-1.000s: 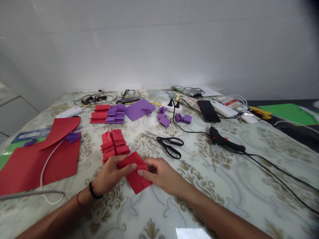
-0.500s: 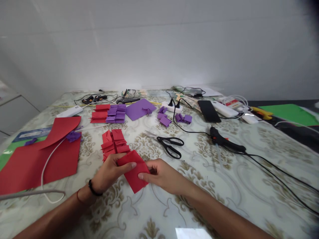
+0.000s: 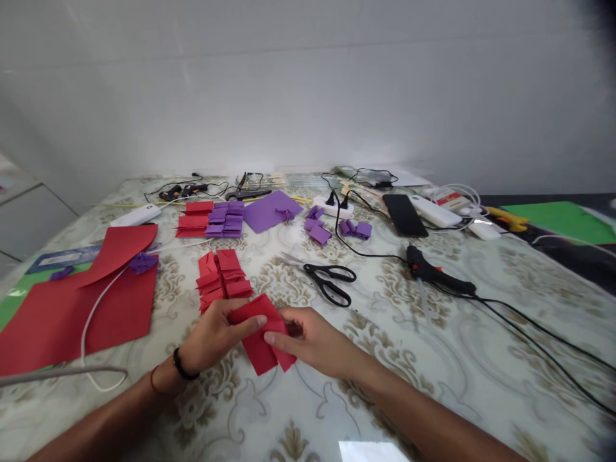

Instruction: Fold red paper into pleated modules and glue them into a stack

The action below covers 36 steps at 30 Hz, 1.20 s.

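Note:
Between my two hands is a small red paper piece (image 3: 260, 351), with one side bent over towards its middle. My left hand (image 3: 216, 337) pinches its upper left part, thumb on top and fingers behind. On the right edge, my right hand (image 3: 312, 340) grips the bent-over side, its thumb lying across the paper; its other fingers are partly hidden. Just beyond my left hand lie several folded red paper pieces (image 3: 224, 276) in two columns. Black-handled scissors (image 3: 322, 274) rest on the table past my right hand, blades pointing left.
Large red sheets (image 3: 110, 308) with a white cable over them lie at left. Folded red and purple pieces (image 3: 225, 219), a purple sheet (image 3: 264, 213) and a power strip (image 3: 332, 204) stand farther back. A black glue gun (image 3: 437, 273) and a phone (image 3: 404, 215) are at right.
The red paper, flat before, now has its right side folded inward, leaving a gap at the lower edge. My right thumb has moved slightly left; both hands stay in nearly the same place.

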Tool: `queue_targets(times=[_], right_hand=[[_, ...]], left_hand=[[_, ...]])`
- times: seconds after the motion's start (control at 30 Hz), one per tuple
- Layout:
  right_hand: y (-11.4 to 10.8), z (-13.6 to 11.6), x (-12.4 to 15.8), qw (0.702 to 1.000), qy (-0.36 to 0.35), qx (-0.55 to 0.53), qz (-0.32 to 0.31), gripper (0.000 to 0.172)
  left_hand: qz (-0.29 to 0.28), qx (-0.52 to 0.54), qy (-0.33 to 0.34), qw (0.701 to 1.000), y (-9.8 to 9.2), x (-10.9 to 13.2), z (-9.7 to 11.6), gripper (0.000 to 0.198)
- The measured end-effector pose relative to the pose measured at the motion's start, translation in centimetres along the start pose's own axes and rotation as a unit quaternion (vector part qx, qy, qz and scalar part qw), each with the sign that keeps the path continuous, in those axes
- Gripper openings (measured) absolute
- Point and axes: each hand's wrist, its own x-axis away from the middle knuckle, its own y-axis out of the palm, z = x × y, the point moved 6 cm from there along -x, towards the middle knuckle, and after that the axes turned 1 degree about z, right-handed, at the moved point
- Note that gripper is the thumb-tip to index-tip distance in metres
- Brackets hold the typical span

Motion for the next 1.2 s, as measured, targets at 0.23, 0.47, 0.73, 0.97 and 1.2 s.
queue_targets(times=[0.23,0.47,0.73,0.97,1.2], right_hand=[[-0.31,-0.8,-0.04,0.999,-0.02,-0.031,0.034,0.044],[-0.5,-0.81,-0.04,0.998,-0.028,-0.021,0.06,0.046],[-0.69,-0.64,-0.12,0.997,-0.026,-0.019,0.066,0.041],[-0.57,-0.78,-0.07,0.997,-0.029,-0.022,0.069,0.039],[-0.82,-1.09,0.06,0.996,-0.029,-0.033,0.083,0.045]], left_hand=[[-0.01,-0.108,0.001,0.994,0.37,0.1,-0.01,0.041],[-0.033,-0.096,-0.015,0.995,0.62,0.19,-0.18,0.045],[-0.044,-0.088,-0.017,0.995,0.72,0.02,-0.39,0.043],[-0.049,-0.072,-0.028,0.996,0.67,0.02,-0.5,0.039],[-0.082,-0.024,-0.036,0.996,1.06,0.2,-0.7,0.037]])
